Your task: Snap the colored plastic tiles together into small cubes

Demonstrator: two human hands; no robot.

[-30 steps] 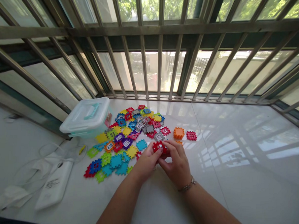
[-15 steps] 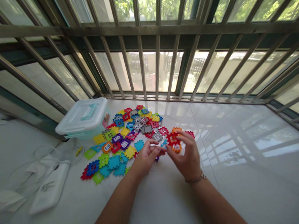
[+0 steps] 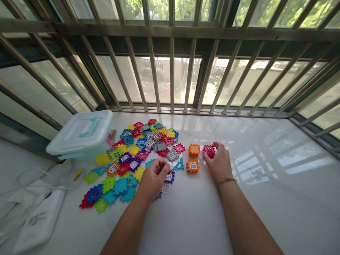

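Note:
My right hand grips a red toothed building tile with a window grid, down at the floor on the right; it appears to lie on other red tiles. Just left of it are a stack of plain orange tiles and, nearer me, an orange tile with a white window. My left hand is closed, thumb against curled fingers, over the right edge of the tile pile; whatever is in it, if anything, is hidden. Near its fingertips lie a blue triangular tile and a purple tile.
A spread of many-coloured tiles covers the floor left of centre. Behind it stands a lidded plastic box. A white power strip with cables lies at the left. Metal railing bars and windows border the far side.
My hands have moved apart. The right one has carried the red tile from above the orange tiles to the floor spot on their right; the left has drawn back leftward. The view has shifted slightly.

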